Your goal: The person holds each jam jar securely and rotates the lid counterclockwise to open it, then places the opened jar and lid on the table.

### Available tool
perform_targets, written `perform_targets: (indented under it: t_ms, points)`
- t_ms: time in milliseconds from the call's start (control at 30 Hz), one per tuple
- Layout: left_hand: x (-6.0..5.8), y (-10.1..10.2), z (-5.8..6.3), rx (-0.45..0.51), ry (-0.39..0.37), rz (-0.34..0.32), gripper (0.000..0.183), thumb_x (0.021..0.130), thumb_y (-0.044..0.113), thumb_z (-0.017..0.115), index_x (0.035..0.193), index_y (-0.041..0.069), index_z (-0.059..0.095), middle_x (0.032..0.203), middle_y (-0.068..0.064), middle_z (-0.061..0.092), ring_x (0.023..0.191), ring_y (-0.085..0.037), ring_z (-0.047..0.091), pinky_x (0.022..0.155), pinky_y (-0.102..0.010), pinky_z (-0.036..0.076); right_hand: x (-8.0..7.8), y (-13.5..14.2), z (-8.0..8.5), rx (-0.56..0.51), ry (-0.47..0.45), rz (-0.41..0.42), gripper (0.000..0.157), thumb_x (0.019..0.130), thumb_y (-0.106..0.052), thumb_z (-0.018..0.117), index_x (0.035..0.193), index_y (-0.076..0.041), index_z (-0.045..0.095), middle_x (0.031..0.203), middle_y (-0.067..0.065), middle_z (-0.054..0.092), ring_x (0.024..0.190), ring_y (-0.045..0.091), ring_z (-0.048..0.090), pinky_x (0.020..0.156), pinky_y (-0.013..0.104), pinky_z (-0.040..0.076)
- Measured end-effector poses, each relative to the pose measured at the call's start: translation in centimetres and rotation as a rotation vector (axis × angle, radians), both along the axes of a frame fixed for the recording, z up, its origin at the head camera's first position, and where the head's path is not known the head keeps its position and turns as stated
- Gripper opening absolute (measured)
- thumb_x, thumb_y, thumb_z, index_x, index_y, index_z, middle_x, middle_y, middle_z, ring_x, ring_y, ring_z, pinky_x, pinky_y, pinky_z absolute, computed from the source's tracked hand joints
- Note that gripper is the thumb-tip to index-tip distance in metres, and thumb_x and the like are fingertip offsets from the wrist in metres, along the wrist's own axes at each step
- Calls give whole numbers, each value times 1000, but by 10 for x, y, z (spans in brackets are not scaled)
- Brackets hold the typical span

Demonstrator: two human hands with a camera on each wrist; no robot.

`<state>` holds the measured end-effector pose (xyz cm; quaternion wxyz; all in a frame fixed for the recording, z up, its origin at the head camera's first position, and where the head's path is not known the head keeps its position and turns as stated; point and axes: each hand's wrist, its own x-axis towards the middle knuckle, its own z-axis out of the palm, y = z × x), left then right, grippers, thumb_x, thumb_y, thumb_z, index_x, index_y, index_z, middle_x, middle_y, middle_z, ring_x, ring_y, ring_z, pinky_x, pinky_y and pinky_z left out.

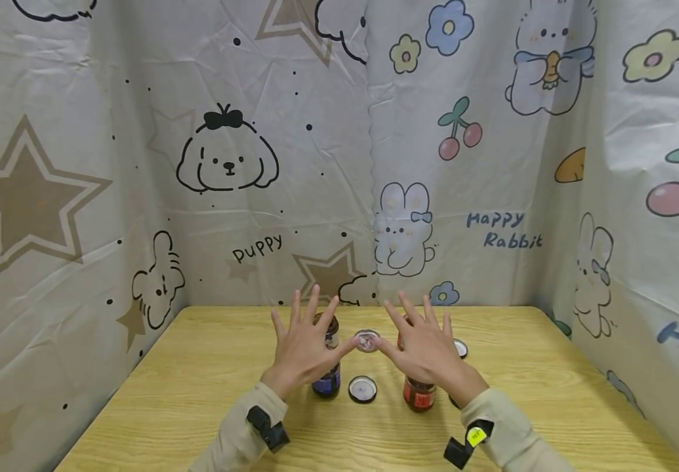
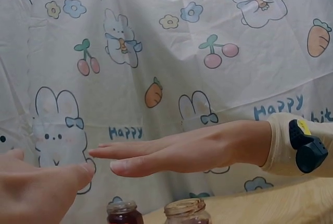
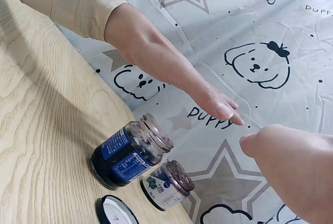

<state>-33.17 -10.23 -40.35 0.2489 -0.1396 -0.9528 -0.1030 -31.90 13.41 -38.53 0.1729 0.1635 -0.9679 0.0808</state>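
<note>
My left hand [image 1: 306, 349] and right hand [image 1: 426, 347] hover above the table, fingers spread straight, palms down, holding nothing. The thumbs point towards each other; the right wrist view shows the left hand [image 3: 171, 67] apart from the jars. Below the left hand stand an unlidded blue-label jar [image 3: 125, 156] and, behind it, an unlidded pale-label jar [image 3: 166, 186] with dark smears. Under my right hand is a red-label jar [image 1: 419, 395]; another jar behind is mostly hidden. Both show bare glass mouths in the left wrist view, the nearer jar [image 2: 187, 212] being larger.
Between the jar pairs lie a near lid [image 1: 363, 389] and a far lid [image 1: 367, 340], undersides up. Another lid [image 1: 461, 348] lies right of my right hand, and a dark edge shows by the right wrist. Patterned cloth [image 1: 227, 249] surrounds the wooden table [image 1: 209, 367].
</note>
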Motion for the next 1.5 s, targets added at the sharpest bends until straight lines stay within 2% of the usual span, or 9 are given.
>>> perform_targets:
  t_ms: [100, 200, 433, 667, 967, 1133, 1233, 1367, 1500]
  points:
    - [0, 0, 0, -2, -41, 19, 87, 73, 86, 23, 146, 41, 11, 153, 3, -8, 136, -30, -16, 94, -66, -16, -1, 0, -1, -2, -11, 3, 77, 82, -78, 20, 147, -36, 20, 154, 0, 9, 135, 42, 0, 95, 72, 1]
    - [0, 0, -1, 5, -57, 21, 87, 72, 87, 22, 146, 42, 10, 153, 4, -10, 136, -30, -17, 93, -66, -17, -1, 1, -2, 3, -15, -2, 77, 82, -78, 19, 147, -36, 19, 154, -1, 9, 135, 42, 1, 95, 72, 2]
    - [-3, 1, -2, -22, -4, 27, 87, 73, 86, 23, 146, 40, 12, 155, -1, 1, 137, -31, -14, 96, -71, -2, -4, 1, -1, -19, -21, -13, 77, 81, -79, 20, 147, -37, 21, 154, -1, 10, 135, 41, -2, 93, 72, -6]
    - [-2, 2, -2, -7, 5, 12, 85, 76, 81, 36, 147, 39, 13, 155, -2, 1, 137, -31, -13, 96, -70, -3, -4, 3, 2, -22, -29, -19, 79, 81, -79, 19, 147, -37, 20, 154, 0, 8, 136, 42, -1, 94, 73, -4]
    - [2, 3, -4, -6, -16, 5, 86, 74, 85, 24, 147, 40, 12, 155, -1, -3, 136, -31, -14, 97, -70, -5, -2, 2, -1, -35, -44, -23, 80, 80, -80, 19, 147, -36, 21, 154, 0, 9, 136, 40, -3, 94, 71, -6]
    - [2, 4, -6, 0, -9, 2, 87, 74, 85, 23, 147, 39, 14, 155, -3, 1, 137, -32, -12, 97, -70, -4, -1, 3, -1, -25, -35, -22, 80, 80, -80, 19, 147, -36, 23, 154, 1, 11, 136, 42, 2, 94, 72, -5]
    - [2, 4, -8, 4, -14, 9, 87, 74, 85, 25, 147, 38, 16, 155, -3, 2, 137, -32, -12, 97, -70, -3, -1, 3, -1, -15, -22, -21, 80, 80, -80, 19, 147, -35, 24, 153, 1, 13, 135, 43, 5, 94, 73, 0]
    - [3, 5, -10, 15, -20, 6, 84, 76, 81, 34, 147, 39, 15, 154, -1, 0, 137, -32, -11, 98, -69, -4, 0, 3, -1, -8, -15, -21, 80, 81, -80, 19, 147, -35, 23, 153, 1, 14, 135, 43, 7, 95, 73, 4]
    - [2, 6, -12, 20, -16, 2, 84, 77, 79, 38, 147, 39, 15, 154, -1, 0, 137, -32, -10, 98, -69, -4, 0, 2, -2, -7, -14, -18, 80, 81, -79, 19, 147, -34, 25, 153, 3, 15, 134, 45, 10, 94, 73, 5]
